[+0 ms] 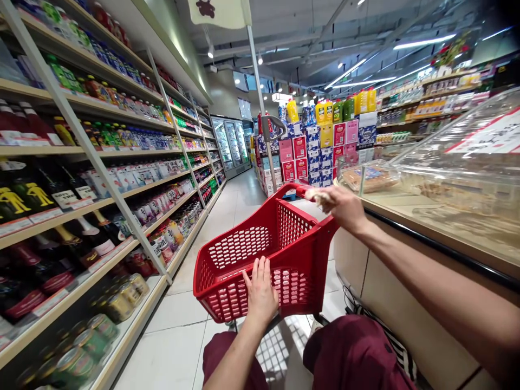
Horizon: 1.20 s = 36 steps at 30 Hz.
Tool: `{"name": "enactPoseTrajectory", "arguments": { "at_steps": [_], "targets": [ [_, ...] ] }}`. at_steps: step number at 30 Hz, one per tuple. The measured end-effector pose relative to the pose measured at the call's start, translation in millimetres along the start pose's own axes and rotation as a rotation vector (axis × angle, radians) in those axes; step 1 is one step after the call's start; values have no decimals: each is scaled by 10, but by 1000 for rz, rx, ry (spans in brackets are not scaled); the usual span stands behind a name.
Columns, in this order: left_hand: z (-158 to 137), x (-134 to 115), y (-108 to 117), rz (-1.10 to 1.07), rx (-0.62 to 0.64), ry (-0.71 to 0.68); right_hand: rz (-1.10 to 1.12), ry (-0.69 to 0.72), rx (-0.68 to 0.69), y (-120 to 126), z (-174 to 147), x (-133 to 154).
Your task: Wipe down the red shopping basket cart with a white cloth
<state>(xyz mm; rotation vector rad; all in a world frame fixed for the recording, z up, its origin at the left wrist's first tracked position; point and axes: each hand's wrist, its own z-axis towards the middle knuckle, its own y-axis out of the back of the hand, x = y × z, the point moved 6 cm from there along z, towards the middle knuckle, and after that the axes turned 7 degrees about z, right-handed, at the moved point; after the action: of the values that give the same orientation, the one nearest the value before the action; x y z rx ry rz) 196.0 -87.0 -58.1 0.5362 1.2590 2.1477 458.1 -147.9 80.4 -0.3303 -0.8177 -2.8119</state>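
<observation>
A red plastic shopping cart [303,281] with perforated sides stands right in front of me, turned sideways. Its basket shows nothing inside. My left hand [262,295] rests against the near side wall, fingers stretched flat up to the rim. At the cart's handle [294,188], my right hand [343,208] is closed around a crumpled whitish cloth [319,196]. The cloth touches the red handle; part of it is hidden in the fingers. My knees, in dark red trousers [357,352], are bent just below the cart.
Shelves of bottles and cans [134,181] line the left side. At right is a display counter [439,216] with clear covers and packaged food. Stacked drink cartons [300,151] stand ahead by a metal pole [255,65]. Glass-door fridges [231,143] are at the aisle's far end.
</observation>
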Motion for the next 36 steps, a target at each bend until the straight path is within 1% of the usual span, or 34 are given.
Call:
{"name": "enactPoseTrajectory", "arguments": {
  "at_steps": [1,3,5,8,10,11,12,15,16,17,19,21,22,23,24,25,27,28,29,31,34,36],
  "targets": [
    [1,0,-1,-8,5,6,-31,-22,-17,57,30,-70],
    [2,-2,-2,-18,18,13,-78,-8,33,8,-27,-61],
    [3,-7,2,-21,26,11,-93,38,103,-185,-204,127],
    [3,-2,20,-17,22,9,-92,142,185,-525,-493,524],
    [1,10,28,-10,24,8,-126,220,219,-628,-574,644],
    [1,14,28,-6,28,4,-164,230,217,-613,-564,611],
    [0,18,26,-4,31,0,-214,212,195,-552,-523,519],
    [-3,18,20,-14,29,-9,-354,44,56,-261,-340,121],
    [-3,18,19,-23,24,-7,-380,0,15,-208,-309,48],
    [-3,18,17,-32,20,-3,-390,-15,-2,-212,-307,40],
    [-2,20,13,-45,20,4,-373,41,36,-376,-387,195],
    [-1,23,11,-46,24,8,-320,178,136,-620,-519,447],
    [0,23,12,-46,27,6,-294,234,186,-706,-570,531],
    [0,21,13,-45,29,3,-278,258,218,-741,-590,555],
    [0,18,14,-44,32,0,-277,245,229,-722,-575,515],
    [0,14,15,-44,34,-3,-289,197,214,-656,-530,423],
    [0,5,18,-41,34,-5,-336,61,135,-472,-417,195],
    [0,1,20,-40,32,-3,-352,17,100,-411,-383,126],
    [0,-1,22,-40,31,0,-357,4,84,-397,-376,114],
    [-1,-1,26,-38,30,3,-341,41,103,-501,-440,233],
    [-4,7,29,-35,34,3,-276,209,195,-731,-591,503],
    [-6,11,26,-38,38,3,-247,258,206,-705,-588,483]
  ]
}}
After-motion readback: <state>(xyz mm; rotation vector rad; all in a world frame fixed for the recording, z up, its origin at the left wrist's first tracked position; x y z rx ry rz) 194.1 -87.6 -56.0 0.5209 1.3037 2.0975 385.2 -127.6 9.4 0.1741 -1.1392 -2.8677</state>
